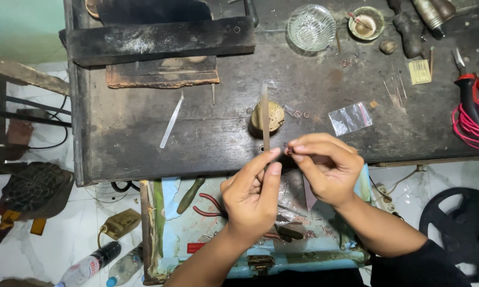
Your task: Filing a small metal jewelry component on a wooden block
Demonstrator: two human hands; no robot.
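Dark, scarred wood made up the desk (143, 138), which stood over a pale marble-patterned floor (48, 250) with plastic bottles (90, 266) lying at lower left and a black wheel-like disc (462, 223) at lower right. Below the desk edge sat an open light-blue tray (197, 223) carrying red-handled pliers (207, 207) and a green-handled tool (190, 194). On the desk you had a dark wooden block (159, 38), flat metal tweezers (172, 121), a round wooden peg (268, 117), a cut-glass bowl (311, 26), a small ceramic dish (366, 22), a clear plastic bag (350, 118), and coiled red wire (473, 125) at the right edge. Your left hand (252, 199) was closed about a slim flat file (265, 114), index finger and thumb pinching its lower end, the blade standing nearly upright. Your right hand (327, 167) was closed too, thumb and forefinger tips pinching a tiny dark ring-like piece (290, 151) just beside the file, above the front edge of the desk; whether they touched could not be told. Judgement: the filing would have gone best with the piece braced against the peg, not held in free air, with short light strokes, since so small a part could easily slip from the fingertips into the tray. Similar small rings (302, 114) lay near the peg.
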